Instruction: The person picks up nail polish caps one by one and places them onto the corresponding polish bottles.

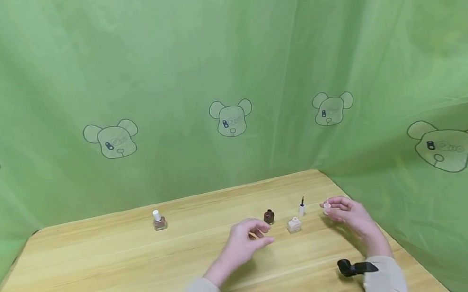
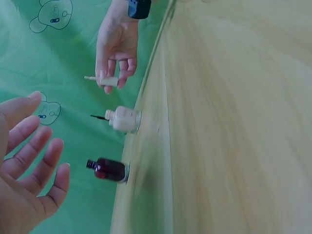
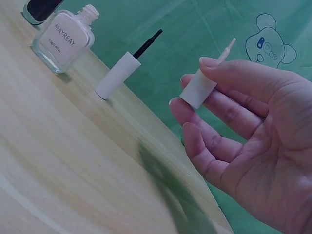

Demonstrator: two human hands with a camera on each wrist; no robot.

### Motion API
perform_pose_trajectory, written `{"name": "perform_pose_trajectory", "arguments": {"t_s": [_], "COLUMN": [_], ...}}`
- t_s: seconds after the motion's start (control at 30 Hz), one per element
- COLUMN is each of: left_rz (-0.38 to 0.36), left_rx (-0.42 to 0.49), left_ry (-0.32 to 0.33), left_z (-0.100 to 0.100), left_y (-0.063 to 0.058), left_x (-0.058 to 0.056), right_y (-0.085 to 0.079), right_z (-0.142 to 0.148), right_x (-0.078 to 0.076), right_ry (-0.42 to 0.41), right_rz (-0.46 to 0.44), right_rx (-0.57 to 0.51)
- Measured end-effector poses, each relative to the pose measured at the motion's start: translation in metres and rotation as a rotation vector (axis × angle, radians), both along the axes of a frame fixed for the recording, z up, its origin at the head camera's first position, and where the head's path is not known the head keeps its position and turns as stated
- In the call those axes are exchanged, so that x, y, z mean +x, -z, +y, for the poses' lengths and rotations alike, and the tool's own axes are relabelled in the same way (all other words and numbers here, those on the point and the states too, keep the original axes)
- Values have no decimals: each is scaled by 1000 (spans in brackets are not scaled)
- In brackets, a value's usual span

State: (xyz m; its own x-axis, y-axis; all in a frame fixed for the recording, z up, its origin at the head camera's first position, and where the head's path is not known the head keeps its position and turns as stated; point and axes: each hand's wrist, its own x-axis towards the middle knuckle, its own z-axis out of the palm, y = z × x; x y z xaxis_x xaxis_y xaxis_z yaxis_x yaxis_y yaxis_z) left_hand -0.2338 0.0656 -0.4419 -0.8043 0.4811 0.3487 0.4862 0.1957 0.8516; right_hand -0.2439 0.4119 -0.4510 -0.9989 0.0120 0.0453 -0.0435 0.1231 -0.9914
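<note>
Between thumb and fingers, my right hand (image 1: 350,213) pinches a white nail polish brush cap (image 3: 199,88), its pale brush pointing up in the right wrist view. My left hand (image 1: 244,242) hovers with parted fingers, nothing in its grasp, just in front of an uncapped dark red nail polish bottle (image 1: 269,217). An uncapped pale nail polish bottle (image 1: 294,225) labelled MAYREAY stands between the hands. Behind it a second white brush cap (image 3: 118,75) stands on its end with a dark brush upward.
A capped pinkish nail polish bottle (image 1: 160,223) stands farther left on the wooden table (image 1: 102,274). Green curtain (image 1: 167,77) with bear-head prints hangs behind the table and along its sides. The table's right edge runs close to my right forearm.
</note>
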Motion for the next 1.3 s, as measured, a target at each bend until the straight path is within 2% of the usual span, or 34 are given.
{"name": "perform_pose_trajectory", "arguments": {"t_s": [0.2,0.33,0.5,0.67,0.97,1.07,1.3], "left_rz": [-79,-111,-159,-158,-199,-225,-256], "left_rx": [-35,-43,-36,-31,-25,-26,-23], "left_ry": [44,40,-22,-104,-226,-251,-280], "left_z": [21,35,52,64,82,86,93], "left_y": [-1,-1,-2,-1,8,13,24], "left_x": [-1,-3,-3,-5,-10,-11,-13], "right_y": [1,2,2,-1,-7,-8,-6], "right_z": [1,2,4,5,3,2,2], "right_x": [0,0,0,0,-2,-2,-3], "right_ry": [-2,12,25,21,31,24,5], "right_rz": [6,20,28,30,50,59,82], "right_rx": [29,29,40,72,149,169,126]}}
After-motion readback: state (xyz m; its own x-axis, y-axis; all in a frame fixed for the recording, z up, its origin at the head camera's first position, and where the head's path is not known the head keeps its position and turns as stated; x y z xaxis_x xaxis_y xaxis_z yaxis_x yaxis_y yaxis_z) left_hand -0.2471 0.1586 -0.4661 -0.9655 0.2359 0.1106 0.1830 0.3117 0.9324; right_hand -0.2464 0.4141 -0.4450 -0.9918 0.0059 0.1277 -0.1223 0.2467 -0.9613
